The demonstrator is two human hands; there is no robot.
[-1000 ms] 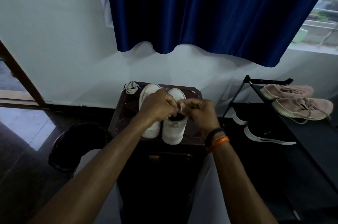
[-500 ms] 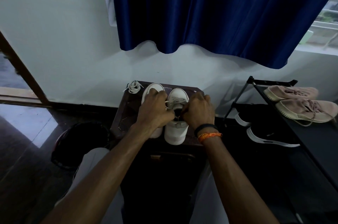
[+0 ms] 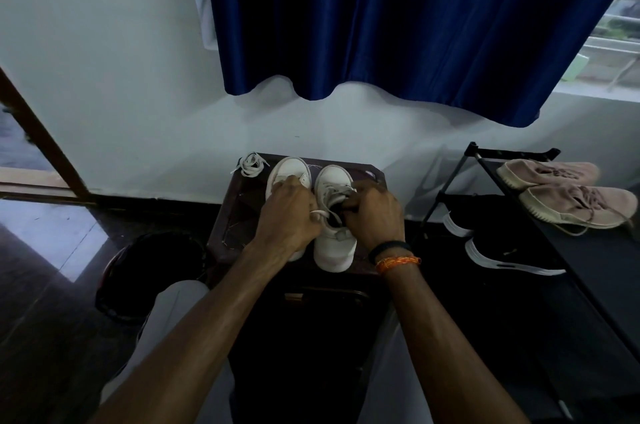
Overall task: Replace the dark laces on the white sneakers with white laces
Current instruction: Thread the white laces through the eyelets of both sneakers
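Working across from the left, a dark bin [image 3: 152,271] sits on the floor left of the stool, and a loose bundle of white lace [image 3: 251,163] lies at the stool's far left corner. The stool [image 3: 228,223] serves as the surface carrying the pair of white sneakers. The left sneaker [image 3: 286,171] is mostly hidden under the left hand [image 3: 287,219], which is curled and pinching a white lace end [image 3: 320,214]. The right sneaker [image 3: 334,243] stands just beside it, white lace already threaded over its tongue, and the right hand [image 3: 374,212] is curled at its collar, seemingly gripping the lace, though its fingertips are hidden. Right of the stool stands a shoe rack [image 3: 512,153] with pink shoes [image 3: 568,202].

Judging from this, uneven pulling could leave one lace end short, or tug the light sneaker off the stool's near edge. In the dim light, an eyelet could be skipped.
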